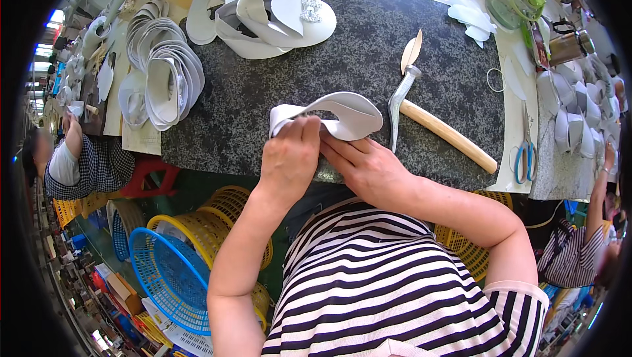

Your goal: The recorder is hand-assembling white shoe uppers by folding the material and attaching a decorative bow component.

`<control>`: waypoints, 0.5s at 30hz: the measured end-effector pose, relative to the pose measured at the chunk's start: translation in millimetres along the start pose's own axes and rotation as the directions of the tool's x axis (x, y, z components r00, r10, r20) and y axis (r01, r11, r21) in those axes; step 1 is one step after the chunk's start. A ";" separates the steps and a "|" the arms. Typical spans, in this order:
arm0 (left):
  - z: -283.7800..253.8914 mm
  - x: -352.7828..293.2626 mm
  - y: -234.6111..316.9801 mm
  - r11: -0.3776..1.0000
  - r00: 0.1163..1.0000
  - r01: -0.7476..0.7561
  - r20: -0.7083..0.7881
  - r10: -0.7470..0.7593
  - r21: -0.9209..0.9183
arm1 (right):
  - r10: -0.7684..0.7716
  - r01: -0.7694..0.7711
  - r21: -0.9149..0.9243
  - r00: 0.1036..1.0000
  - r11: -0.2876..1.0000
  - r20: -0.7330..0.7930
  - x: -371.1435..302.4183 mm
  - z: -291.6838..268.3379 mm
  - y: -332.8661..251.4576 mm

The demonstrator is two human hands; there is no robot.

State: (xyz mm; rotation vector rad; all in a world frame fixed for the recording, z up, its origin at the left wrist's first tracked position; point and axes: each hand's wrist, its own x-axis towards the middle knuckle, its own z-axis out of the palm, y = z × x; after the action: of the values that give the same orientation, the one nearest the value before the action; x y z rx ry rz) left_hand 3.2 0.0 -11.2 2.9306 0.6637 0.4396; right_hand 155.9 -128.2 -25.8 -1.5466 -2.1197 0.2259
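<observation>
Frame center: left hand + right hand, fingers gripping white looped piece | right of center: hammer on dark bench | upper left: stacked white pieces

A shoe workshop: white shoe pieces stand stacked at upper left on the counter, a hammer and scissors lie farther right, baskets fill the lower left, and co-workers appear near both side edges.
</observation>
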 end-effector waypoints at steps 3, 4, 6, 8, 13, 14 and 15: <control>2.5 -10.6 -0.4 0.982 0.983 -0.170 -0.055 0.175 0.088 | -0.074 0.064 0.199 0.996 0.978 0.042 -9.6 -11.9 12.9; 4.8 -15.1 0.3 0.967 0.972 -0.215 -0.070 0.226 0.133 | -0.109 0.111 0.176 0.994 0.978 -0.024 -10.9 -15.4 10.6; 10.7 -21.7 -0.7 0.975 0.980 -0.184 -0.052 0.191 0.126 | -0.182 0.201 0.121 0.971 0.972 -0.153 -11.7 -28.3 0.6; 14.5 -21.1 0.6 0.971 0.972 -0.202 -0.098 0.215 0.126 | -0.176 0.171 -0.051 0.979 0.984 -0.102 1.9 -39.3 -3.7; 9.5 -19.5 0.1 0.956 0.971 -0.227 -0.025 0.236 0.185 | -0.079 0.079 -0.342 0.997 0.936 0.014 2.5 -37.7 31.4; 9.7 -19.1 1.0 0.956 0.972 -0.229 -0.010 0.235 0.186 | -0.090 0.087 -0.338 0.996 0.937 0.008 1.5 -36.1 35.5; 9.9 -16.3 3.5 0.962 0.979 -0.198 -0.010 0.203 0.190 | -0.092 0.093 -0.334 0.996 0.938 0.020 2.4 -36.1 38.9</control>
State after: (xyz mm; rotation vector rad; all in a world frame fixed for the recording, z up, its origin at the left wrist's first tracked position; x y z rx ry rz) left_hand -6.5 -10.6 -24.1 3.1933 0.4335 0.4627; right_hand 205.8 -118.5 -10.2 -1.6217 -2.3180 -0.1760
